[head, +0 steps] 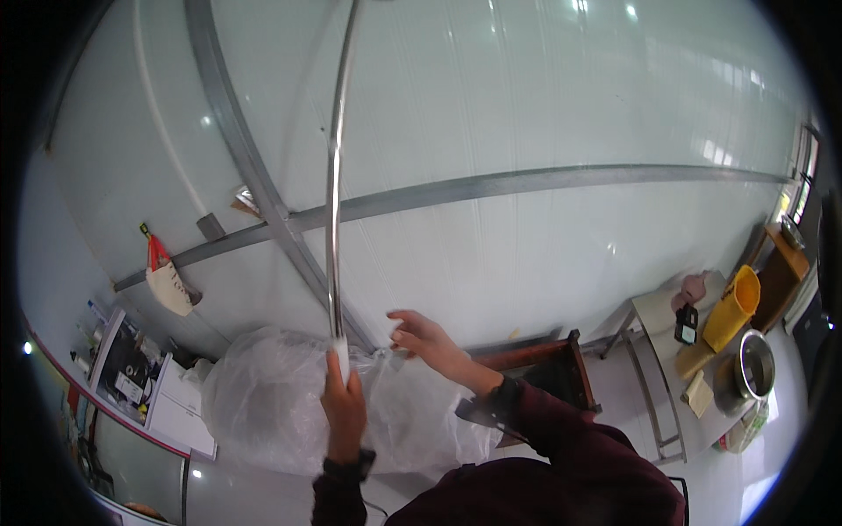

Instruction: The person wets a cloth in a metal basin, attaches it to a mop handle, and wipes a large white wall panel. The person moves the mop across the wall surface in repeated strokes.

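Note:
My left hand [345, 411] grips the white handle [342, 358] at the lower end of a long shiny metal pole [335, 223]. Upward from there the pole runs past the top of the picture, so its far end is out of sight. To the right, my right hand [424, 342] hovers apart from the pole, fingers loosely curled and apart, with nothing in them. Beneath both hands lies a large bulk wrapped in clear plastic sheeting [276, 401]; what it covers cannot be made out.
Grey metal beams [526, 184] cross the pale panel wall. A cloth bag [170, 286] hangs at left above a cluttered white cabinet [181, 404]. Behind my right arm stands a dark wooden frame [582, 375]. At right, a table [658, 329] bears a yellow container [727, 315] and a metal pot [746, 375].

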A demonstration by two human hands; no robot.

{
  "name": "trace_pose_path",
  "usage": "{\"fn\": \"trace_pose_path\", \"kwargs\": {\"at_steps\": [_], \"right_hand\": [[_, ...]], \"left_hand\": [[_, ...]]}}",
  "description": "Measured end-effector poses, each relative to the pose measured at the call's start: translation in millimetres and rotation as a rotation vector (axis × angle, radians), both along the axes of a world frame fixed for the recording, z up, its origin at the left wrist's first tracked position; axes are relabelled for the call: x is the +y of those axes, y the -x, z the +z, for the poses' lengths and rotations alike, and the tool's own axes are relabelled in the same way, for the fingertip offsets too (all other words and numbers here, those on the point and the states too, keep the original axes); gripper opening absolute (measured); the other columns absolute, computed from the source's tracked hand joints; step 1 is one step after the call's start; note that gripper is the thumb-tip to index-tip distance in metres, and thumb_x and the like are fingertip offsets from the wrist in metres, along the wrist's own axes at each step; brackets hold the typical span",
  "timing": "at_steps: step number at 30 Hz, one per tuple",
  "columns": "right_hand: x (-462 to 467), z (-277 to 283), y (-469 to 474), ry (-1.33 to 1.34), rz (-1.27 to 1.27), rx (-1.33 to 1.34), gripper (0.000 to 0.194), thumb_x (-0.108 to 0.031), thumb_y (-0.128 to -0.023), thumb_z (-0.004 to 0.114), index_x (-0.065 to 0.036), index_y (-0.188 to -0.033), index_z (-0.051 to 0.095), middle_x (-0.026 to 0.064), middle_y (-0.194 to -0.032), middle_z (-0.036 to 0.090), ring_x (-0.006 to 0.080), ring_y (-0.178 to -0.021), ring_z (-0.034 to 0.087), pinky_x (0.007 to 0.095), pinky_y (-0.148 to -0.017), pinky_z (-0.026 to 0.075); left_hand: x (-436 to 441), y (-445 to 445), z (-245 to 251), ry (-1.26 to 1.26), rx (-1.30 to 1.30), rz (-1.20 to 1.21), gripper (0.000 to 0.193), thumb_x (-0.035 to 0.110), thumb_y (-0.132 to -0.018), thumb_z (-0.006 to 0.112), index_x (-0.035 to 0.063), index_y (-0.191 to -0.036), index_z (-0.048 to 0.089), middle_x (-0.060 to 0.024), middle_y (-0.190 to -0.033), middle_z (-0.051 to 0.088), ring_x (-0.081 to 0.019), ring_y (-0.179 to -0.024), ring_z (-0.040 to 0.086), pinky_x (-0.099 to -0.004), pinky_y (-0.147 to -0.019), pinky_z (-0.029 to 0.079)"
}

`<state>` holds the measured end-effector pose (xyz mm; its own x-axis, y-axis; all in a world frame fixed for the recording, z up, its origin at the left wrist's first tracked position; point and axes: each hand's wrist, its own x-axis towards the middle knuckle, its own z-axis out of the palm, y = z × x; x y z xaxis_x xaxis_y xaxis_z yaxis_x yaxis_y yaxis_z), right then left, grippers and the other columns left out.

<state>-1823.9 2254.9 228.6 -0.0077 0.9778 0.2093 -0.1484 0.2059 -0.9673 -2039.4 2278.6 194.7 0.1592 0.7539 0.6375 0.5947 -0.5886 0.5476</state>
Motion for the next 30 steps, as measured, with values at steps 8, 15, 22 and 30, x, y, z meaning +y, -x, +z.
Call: {"fn": "trace_pose_path", "kwargs": {"at_steps": [8, 15, 22, 30], "right_hand": [[9.1, 15.1, 49.2, 0.105, 0.036, 0.228, 0.046, -0.042, -0.095, 0.060, -0.009, -0.125, 0.048, 0.0019, -0.094, 0.060, 0.0132, -0.092, 0.060, 0.0300, -0.077, 0.047], [-1.1, -9.3, 23.8, -0.052, -0.098, 0.393, 0.025, -0.033, -0.101, 0.048, -0.014, -0.117, 0.049, -0.0019, -0.087, 0.059, 0.0106, -0.080, 0.060, 0.0267, -0.068, 0.042], [-52.2, -17.0, -87.5, -0.026, -0.394, 0.402, 0.036, -0.032, -0.100, 0.047, -0.009, -0.126, 0.044, 0.0031, -0.088, 0.059, 0.0162, -0.082, 0.063, 0.0331, -0.072, 0.050], [-101.4, -8.3, -198.7, -0.022, -0.687, 0.262, 0.047, -0.034, -0.099, 0.045, 0.000, -0.131, 0.041, 0.0047, -0.083, 0.057, 0.0161, -0.075, 0.061, 0.0313, -0.069, 0.050]], "left_hand": [[-87.9, 101.8, -154.4, 0.108, 0.298, 0.053, 0.041, 0.014, -0.089, 0.065, 0.0041, -0.127, 0.052, -0.0202, -0.092, 0.058, -0.0433, -0.077, 0.060, -0.0515, -0.062, 0.048], [-76.8, 90.5, -128.1, 0.091, 0.398, -0.035, 0.034, 0.013, -0.084, 0.069, 0.0107, -0.116, 0.061, -0.0154, -0.079, 0.054, -0.0385, -0.066, 0.058, -0.0496, -0.054, 0.045], [-68.1, -5.4, -110.0, -0.027, 0.448, -0.284, 0.036, 0.015, -0.084, 0.070, 0.0176, -0.119, 0.063, -0.0099, -0.075, 0.053, -0.0326, -0.063, 0.059, -0.0442, -0.052, 0.046], [-87.3, -132.4, -114.2, 0.054, 0.354, -0.529, 0.042, 0.017, -0.088, 0.068, 0.0184, -0.129, 0.059, -0.0085, -0.075, 0.054, -0.0293, -0.060, 0.058, -0.0409, -0.052, 0.047]]}}
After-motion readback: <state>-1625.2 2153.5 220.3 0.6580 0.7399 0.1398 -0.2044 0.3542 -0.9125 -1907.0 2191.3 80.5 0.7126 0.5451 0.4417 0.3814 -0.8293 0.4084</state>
